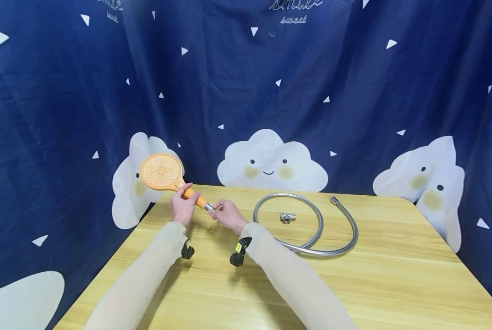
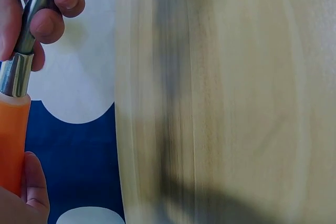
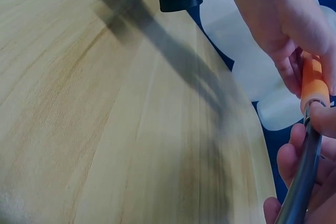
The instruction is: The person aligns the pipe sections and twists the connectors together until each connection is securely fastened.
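An orange shower head (image 1: 161, 172) with a round perforated face is held up over the table's far left corner. My left hand (image 1: 183, 208) grips its orange handle (image 3: 313, 80). A shiny metal collar (image 2: 16, 74) forms the handle's lower end. My right hand (image 1: 229, 214) pinches a grey metal tube (image 3: 305, 174) right at that collar, thumb on one side and fingers on the other. Tube and collar meet in line or nearly so; whether they are screwed together I cannot tell. The right hand hides this joint in the head view.
On the wooden table (image 1: 394, 275), a grey flexible shower hose (image 1: 321, 224) lies looped, partly behind the right forearm, one end (image 1: 334, 200) pointing away at the right. Inside the loop sits a small metal tee fitting (image 1: 287, 217). A dark blue curtain (image 1: 237, 91) surrounds the table.
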The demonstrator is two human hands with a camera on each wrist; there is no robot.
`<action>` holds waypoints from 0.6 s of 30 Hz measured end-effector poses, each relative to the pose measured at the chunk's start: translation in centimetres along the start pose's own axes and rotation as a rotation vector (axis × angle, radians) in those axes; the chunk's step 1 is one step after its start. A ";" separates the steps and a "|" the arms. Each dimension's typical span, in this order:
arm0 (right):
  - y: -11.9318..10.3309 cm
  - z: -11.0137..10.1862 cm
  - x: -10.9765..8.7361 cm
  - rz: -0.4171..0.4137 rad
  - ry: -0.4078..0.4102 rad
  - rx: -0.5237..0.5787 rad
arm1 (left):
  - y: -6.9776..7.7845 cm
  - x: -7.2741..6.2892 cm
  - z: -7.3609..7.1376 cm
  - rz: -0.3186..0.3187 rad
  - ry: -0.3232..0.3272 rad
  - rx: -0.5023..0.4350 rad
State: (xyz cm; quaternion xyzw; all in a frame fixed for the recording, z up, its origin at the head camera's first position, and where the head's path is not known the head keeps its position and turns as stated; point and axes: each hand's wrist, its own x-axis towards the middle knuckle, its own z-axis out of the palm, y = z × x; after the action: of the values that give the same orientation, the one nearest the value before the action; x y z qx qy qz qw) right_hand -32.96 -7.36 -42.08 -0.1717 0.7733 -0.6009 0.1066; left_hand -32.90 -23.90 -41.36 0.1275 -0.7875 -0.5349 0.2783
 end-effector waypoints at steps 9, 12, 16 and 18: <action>-0.2 0.0 0.1 -0.004 0.016 -0.072 | 0.1 -0.1 -0.1 0.010 0.002 0.007; 0.0 0.2 0.3 -0.018 0.038 -0.106 | 0.2 -0.2 -0.2 0.014 0.001 0.005; 0.2 0.3 0.4 -0.055 0.055 -0.146 | 0.2 -0.5 -0.1 0.012 -0.005 0.005; 0.4 0.3 0.2 -0.064 0.055 -0.150 | 0.1 -0.6 0.0 0.003 -0.016 0.005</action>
State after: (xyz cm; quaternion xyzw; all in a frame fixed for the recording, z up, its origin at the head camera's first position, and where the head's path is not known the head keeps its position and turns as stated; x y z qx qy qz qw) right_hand -33.11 -7.59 -42.51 -0.1873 0.8129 -0.5490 0.0530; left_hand -32.40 -23.54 -41.45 0.1227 -0.7912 -0.5336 0.2724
